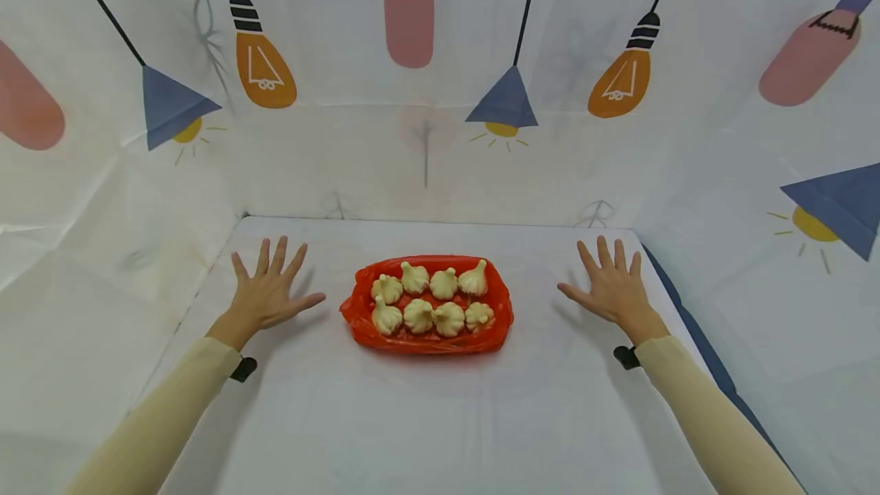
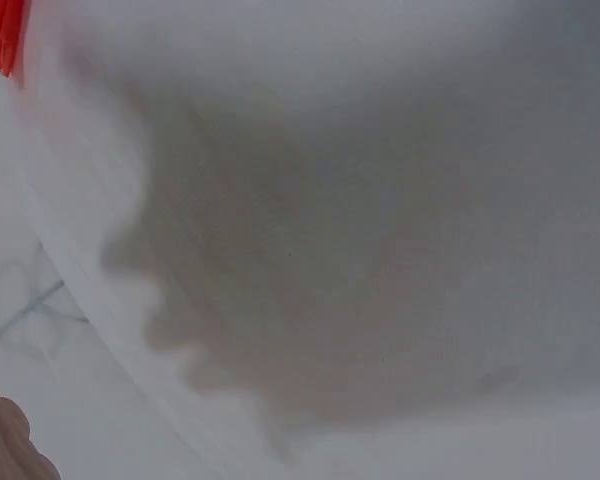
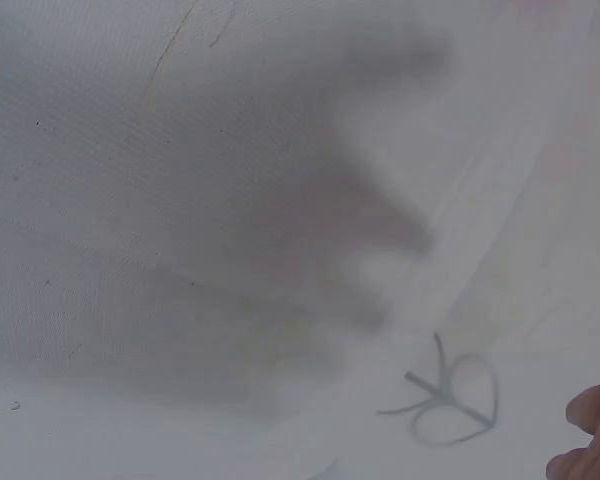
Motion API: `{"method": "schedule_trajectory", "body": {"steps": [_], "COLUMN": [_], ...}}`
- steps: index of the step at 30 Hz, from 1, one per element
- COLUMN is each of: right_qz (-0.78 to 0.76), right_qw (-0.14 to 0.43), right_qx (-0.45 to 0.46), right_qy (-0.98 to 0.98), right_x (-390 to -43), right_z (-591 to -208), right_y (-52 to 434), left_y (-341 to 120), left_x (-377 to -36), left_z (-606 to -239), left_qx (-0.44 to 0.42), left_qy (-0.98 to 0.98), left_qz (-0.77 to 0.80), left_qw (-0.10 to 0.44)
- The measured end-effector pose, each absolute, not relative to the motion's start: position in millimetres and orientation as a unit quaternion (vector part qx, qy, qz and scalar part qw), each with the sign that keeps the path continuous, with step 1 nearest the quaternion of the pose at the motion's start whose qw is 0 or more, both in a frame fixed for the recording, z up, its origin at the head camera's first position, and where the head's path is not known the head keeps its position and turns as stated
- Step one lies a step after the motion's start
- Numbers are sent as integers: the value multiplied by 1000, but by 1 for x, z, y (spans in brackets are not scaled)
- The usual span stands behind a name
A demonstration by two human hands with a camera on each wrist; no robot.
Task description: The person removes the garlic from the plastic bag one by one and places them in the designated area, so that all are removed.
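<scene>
A red tray [image 1: 358, 302] lined with red plastic sits mid-table and carries several pale garlic bulbs [image 1: 431, 296] in two rows. My left hand [image 1: 266, 290] lies flat on the white table to the tray's left, fingers spread, holding nothing. My right hand [image 1: 612, 285] lies the same way to the tray's right. Both hands are a hand's width from the tray. The left wrist view shows only my hand's shadow on the cloth, a bit of fingertips [image 2: 10, 440] and a red corner of the tray [image 2: 0, 35]. The right wrist view shows shadow and fingertips [image 3: 590, 435].
White cloth walls printed with lamps and bulbs enclose the table on the back [image 1: 426, 151], left and right. The white table surface [image 1: 440, 418] stretches toward me in front of the tray. Black wrist-camera straps [image 1: 244, 368] sit at my cuffs.
</scene>
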State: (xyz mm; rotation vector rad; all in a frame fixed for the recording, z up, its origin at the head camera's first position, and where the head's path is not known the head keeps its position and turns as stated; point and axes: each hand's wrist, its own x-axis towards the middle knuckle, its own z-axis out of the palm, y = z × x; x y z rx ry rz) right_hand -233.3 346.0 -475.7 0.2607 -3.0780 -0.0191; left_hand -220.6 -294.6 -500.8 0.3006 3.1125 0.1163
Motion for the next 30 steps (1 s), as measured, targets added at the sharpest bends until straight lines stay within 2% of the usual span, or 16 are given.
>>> {"method": "schedule_trajectory", "body": {"steps": [8,20,25,30], "right_qz": [-5,7,11,11], "right_qw": [39,33,31,34], "right_qx": [95,109,118,128], "right_qy": [-995,-993,-992,-991], "right_x": [-232,-229,-227,-227], "right_z": [-477,-480,-478,-476], "right_y": [342,331,325,316], "left_y": [-284,-249,-233,-217], "left_x": [-215,-208,-205,-198], "left_z": [-512,-527,-529,-531], "left_qx": [112,100,82,100], "left_qy": [991,960,933,899], "left_qz": [74,261,350,428], "left_qw": [9,0,13,-2]}}
